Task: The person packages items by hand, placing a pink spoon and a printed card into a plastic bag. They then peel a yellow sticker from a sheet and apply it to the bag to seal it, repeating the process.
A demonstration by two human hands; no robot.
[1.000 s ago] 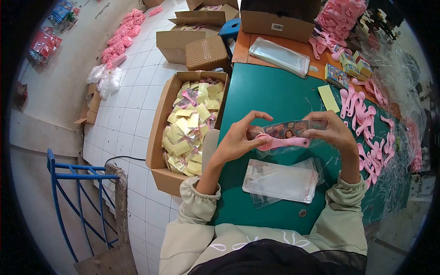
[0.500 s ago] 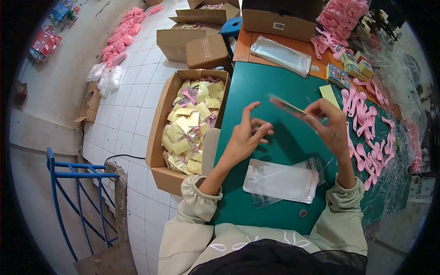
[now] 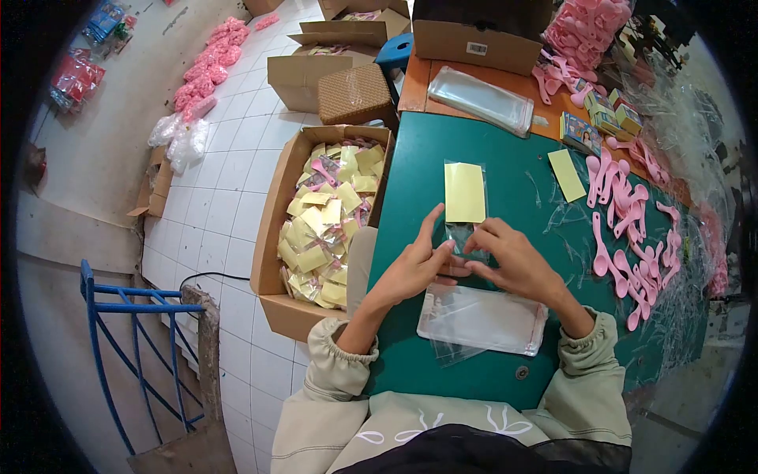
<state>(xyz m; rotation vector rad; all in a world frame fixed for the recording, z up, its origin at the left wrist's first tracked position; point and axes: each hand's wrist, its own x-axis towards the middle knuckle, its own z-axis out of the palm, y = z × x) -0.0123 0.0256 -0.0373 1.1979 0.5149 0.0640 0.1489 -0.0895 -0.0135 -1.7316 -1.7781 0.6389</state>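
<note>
So the clear packet with the yellow card (image 3: 465, 193) is lying card side up on the desk (image 3: 414, 170), right past the stack of clear plastic bags (image 3: 493, 320). Both hands are working at its near, see-through end. IMO the trick here is going easy on that thin film: pressing it flat against the desk, smoothing outward from the card's edge, and not tugging, since a pull is probably skewing the card or leaving creases. I'd be using one hand for steadying and the other for the fiddly bit, with light fingertips only.

Pose-wise, the hands are sitting close together, nearly meeting over the film. The left hand (image 3: 414, 271) is coming in from the left, index finger pointing up toward the card's lower corner, thumb angling inward. The right hand (image 3: 517, 259) is reaching in from the right, fingers curling down at the plastic. Can't tell if either is actually pinching it. Farther right, loose pink spoons (image 3: 602, 261) are lying well clear of the knuckles.
</note>
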